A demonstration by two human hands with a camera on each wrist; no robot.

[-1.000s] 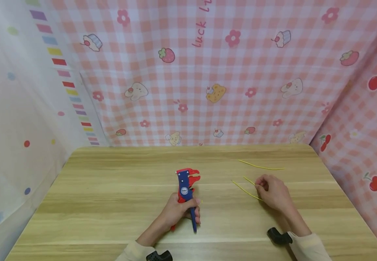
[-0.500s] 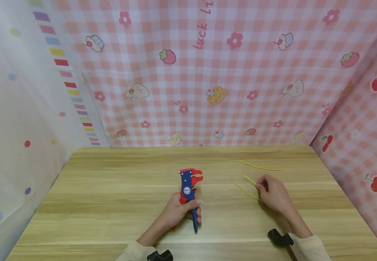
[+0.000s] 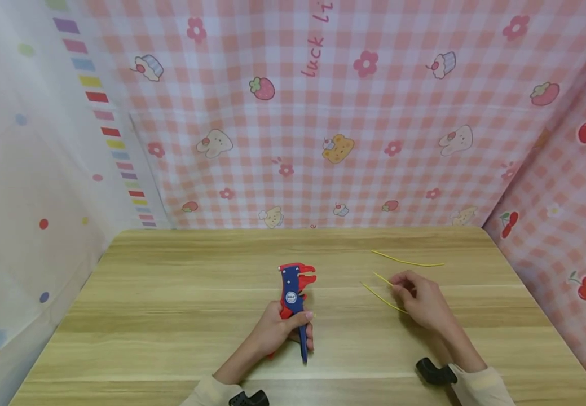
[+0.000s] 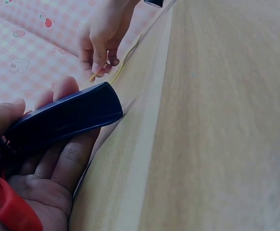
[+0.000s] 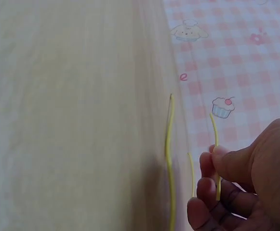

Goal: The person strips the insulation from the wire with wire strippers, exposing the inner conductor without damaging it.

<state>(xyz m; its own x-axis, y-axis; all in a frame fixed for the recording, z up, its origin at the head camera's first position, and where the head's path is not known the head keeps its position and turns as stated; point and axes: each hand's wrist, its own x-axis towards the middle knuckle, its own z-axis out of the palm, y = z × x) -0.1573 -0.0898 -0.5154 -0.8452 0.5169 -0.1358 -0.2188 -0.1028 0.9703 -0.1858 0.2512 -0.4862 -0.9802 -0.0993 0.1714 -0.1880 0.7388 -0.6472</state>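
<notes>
My left hand [image 3: 274, 330] grips a red-and-blue wire stripper [image 3: 290, 285] by its handles, its jaws pointing right and standing apart. In the left wrist view the blue handle [image 4: 65, 113] crosses the curled fingers. Thumb and fingertips of my right hand [image 3: 424, 301] pinch a short yellow wire [image 5: 214, 127], whose free end sticks out toward the upper left in the head view. Just below that hand a second yellow wire [image 3: 380, 295] lies on the table, partly hidden by the hand. Farther back lies a third yellow wire [image 3: 406, 261].
The wooden table [image 3: 171, 304] is bounded at the back by a pink checked curtain [image 3: 293, 186]. Hanging cloth also borders both sides. A black wrist device [image 3: 435, 372] sits by the right sleeve, and another [image 3: 249, 398] by the left.
My right hand has shifted slightly left with the pinched wire over the last half second. The left hand and wire stripper moved a little right earlier, then stayed nearly still.
</notes>
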